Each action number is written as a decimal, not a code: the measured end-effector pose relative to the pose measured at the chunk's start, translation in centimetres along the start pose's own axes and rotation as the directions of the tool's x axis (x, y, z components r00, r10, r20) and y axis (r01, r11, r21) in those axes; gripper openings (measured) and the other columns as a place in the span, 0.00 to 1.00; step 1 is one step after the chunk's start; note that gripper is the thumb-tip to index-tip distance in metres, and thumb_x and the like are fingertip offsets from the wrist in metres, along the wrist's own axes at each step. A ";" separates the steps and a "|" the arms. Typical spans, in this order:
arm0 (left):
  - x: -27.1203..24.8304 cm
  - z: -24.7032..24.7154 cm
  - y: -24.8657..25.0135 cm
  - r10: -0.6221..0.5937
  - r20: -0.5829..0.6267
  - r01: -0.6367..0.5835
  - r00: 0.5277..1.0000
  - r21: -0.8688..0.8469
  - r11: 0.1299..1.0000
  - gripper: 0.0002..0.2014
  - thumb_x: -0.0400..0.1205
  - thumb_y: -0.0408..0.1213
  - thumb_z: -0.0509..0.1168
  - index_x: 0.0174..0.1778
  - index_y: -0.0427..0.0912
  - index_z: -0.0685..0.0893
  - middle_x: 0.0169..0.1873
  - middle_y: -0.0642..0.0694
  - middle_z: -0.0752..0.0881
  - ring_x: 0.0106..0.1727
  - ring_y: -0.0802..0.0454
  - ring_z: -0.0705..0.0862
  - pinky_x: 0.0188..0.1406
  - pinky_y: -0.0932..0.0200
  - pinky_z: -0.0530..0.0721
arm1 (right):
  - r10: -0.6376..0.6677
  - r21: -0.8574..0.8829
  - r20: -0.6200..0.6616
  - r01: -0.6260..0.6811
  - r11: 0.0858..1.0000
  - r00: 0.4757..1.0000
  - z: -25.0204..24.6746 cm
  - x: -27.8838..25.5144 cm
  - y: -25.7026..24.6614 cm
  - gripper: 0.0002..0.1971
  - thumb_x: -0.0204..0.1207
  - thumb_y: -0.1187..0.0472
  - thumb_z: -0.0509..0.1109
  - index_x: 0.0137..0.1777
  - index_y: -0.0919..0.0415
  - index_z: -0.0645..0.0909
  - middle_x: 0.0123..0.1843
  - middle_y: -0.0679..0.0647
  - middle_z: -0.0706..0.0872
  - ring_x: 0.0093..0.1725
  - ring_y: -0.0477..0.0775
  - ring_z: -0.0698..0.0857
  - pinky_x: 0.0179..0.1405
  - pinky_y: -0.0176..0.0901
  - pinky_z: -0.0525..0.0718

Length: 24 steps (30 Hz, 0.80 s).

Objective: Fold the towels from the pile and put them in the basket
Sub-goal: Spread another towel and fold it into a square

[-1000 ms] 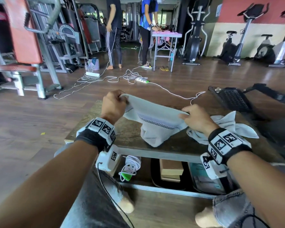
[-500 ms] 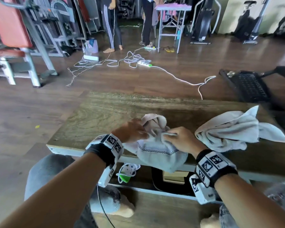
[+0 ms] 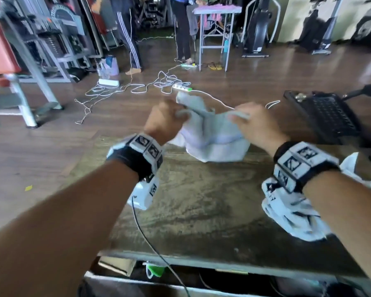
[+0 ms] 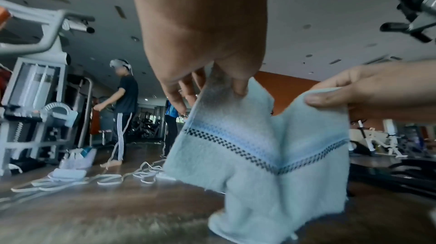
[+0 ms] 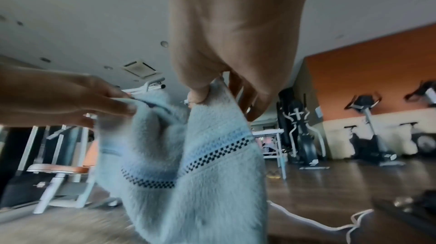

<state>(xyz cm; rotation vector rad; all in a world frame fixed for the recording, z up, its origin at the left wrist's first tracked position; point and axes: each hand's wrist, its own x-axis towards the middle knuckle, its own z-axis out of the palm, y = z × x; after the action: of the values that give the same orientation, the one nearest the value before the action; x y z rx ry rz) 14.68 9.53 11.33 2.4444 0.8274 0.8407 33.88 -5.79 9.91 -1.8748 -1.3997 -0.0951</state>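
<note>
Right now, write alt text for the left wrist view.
The left hand pinches the top edge of a pale blue towel with a dark checked stripe, while the right hand pinches its other corner. The towel hangs over a wooden table; blurred gym machines stand behind.

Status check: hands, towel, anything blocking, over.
Left hand and right hand each pinch a top edge of the towel. Towel hangs above the table, not folded. Nothing in the way; basket at far right.
</note>
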 end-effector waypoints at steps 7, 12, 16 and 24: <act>3.8 -2.8 -3.9 -0.226 -0.139 0.220 0.964 -0.055 0.974 0.10 0.77 0.50 0.71 0.35 0.50 0.87 0.30 0.48 0.84 0.35 0.49 0.80 0.39 0.62 0.77 | 0.187 -0.192 -0.169 -0.218 0.957 0.968 -5.1 2.5 3.2 0.20 0.78 0.41 0.71 0.35 0.56 0.87 0.29 0.56 0.84 0.35 0.63 0.81 0.32 0.51 0.82; 3.7 -1.4 -3.3 -0.329 -0.073 0.295 0.941 -0.298 0.908 0.05 0.82 0.38 0.70 0.43 0.46 0.90 0.38 0.35 0.90 0.29 0.39 0.90 0.33 0.44 0.92 | 0.270 -0.213 -0.157 -0.300 0.930 0.950 -3.8 1.9 4.0 0.16 0.74 0.34 0.70 0.36 0.43 0.88 0.33 0.50 0.87 0.40 0.62 0.84 0.39 0.53 0.87; 4.1 -0.9 -2.8 -0.415 0.002 0.373 0.910 -0.445 0.814 0.05 0.83 0.36 0.69 0.43 0.44 0.88 0.40 0.32 0.89 0.31 0.37 0.91 0.34 0.42 0.92 | 0.365 -0.161 -0.066 -0.371 0.915 0.929 -3.4 1.8 3.8 0.19 0.77 0.41 0.73 0.24 0.37 0.82 0.23 0.50 0.79 0.31 0.61 0.80 0.32 0.48 0.79; 4.9 -2.8 -4.0 -0.321 -0.433 0.143 0.842 -0.394 0.908 0.10 0.82 0.41 0.63 0.47 0.42 0.88 0.40 0.46 0.89 0.39 0.53 0.82 0.41 0.63 0.80 | 0.254 0.132 -0.050 -0.246 0.960 0.966 -1.7 3.7 1.8 0.08 0.81 0.60 0.74 0.49 0.63 0.91 0.45 0.63 0.93 0.39 0.50 0.93 0.48 0.62 0.89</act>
<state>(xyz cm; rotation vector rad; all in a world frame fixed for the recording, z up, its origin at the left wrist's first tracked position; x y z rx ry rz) 14.33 16.20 13.13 1.7896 1.0254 1.4062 37.45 -4.12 11.97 -1.9087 -1.0885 0.0547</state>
